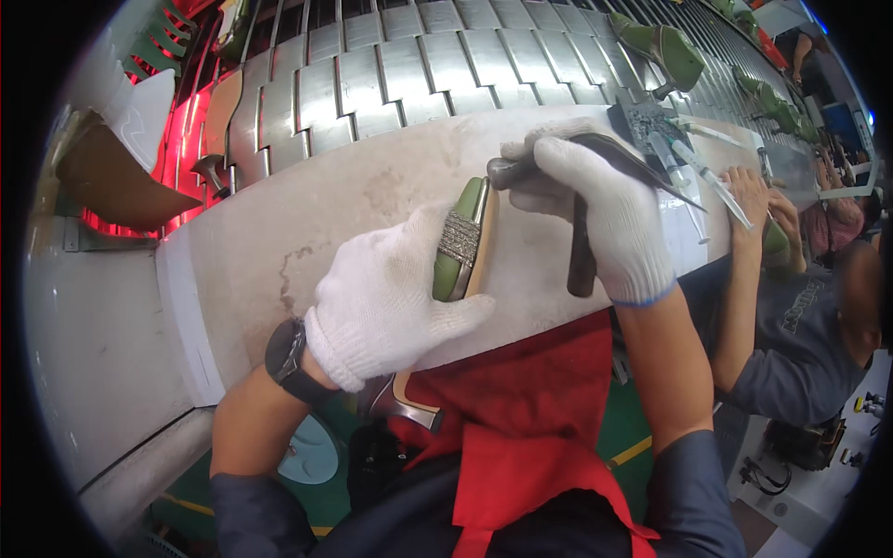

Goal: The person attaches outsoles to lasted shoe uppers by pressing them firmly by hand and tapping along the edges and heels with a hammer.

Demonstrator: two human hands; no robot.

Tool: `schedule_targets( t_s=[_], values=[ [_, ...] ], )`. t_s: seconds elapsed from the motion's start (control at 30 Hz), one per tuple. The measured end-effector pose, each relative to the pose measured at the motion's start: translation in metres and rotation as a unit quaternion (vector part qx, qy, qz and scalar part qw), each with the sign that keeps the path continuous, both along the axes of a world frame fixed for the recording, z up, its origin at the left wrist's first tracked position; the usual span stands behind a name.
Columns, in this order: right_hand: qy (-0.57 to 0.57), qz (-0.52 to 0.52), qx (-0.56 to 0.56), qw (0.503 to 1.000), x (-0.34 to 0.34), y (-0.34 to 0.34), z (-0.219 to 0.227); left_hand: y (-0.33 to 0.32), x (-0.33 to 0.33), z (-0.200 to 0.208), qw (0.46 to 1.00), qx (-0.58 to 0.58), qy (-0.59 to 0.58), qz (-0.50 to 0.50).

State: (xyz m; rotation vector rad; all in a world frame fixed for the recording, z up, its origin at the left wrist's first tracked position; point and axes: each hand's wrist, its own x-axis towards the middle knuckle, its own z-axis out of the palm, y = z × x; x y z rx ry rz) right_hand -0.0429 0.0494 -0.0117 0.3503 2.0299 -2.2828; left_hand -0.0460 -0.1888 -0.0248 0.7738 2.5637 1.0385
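Green shoe (pixel 459 238), dark tool (pixel 581 249) in gloved hands (pixel 381 288) (pixel 609 200)

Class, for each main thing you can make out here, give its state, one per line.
Green shoe, held in the gloved left hand.
Dark tool, gripped by the gloved right hand, head close to the shoe.
Syringes, lying on the worktable.
Black watch, strapped on.
Red apron, worn.
Far shoe, resting on metal slats.

Head view: upright wide fisheye, facing down at close range onto left hand (pixel 395 279), right hand (pixel 616 209) and counter (pixel 358 200).
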Motion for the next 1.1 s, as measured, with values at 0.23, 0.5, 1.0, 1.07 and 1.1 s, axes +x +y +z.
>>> schedule_targets(
  t_s=[0.23,0.5,1.0,1.07,1.1],
  values=[
    [0.059,-0.021,0.011,0.998,0.029,0.006,-0.044,-0.021,0.017,0.046,0.953,0.243,0.117,0.141],
    [0.142,0.034,0.099,0.984,0.08,-0.011,-0.01,-0.016,0.06,0.074,0.95,0.286,0.102,-0.076],
    [0.259,0.174,0.083,0.946,0.15,-0.011,0.122,0.006,0.078,0.06,0.928,0.265,0.258,-0.048],
    [0.173,0.157,0.19,0.954,0.151,-0.009,0.135,0.005,0.082,0.061,0.927,0.269,0.256,-0.047],
    [0.164,0.138,0.218,0.952,0.152,-0.012,0.139,0.005,0.084,0.062,0.926,0.272,0.255,-0.047]
  ],
)
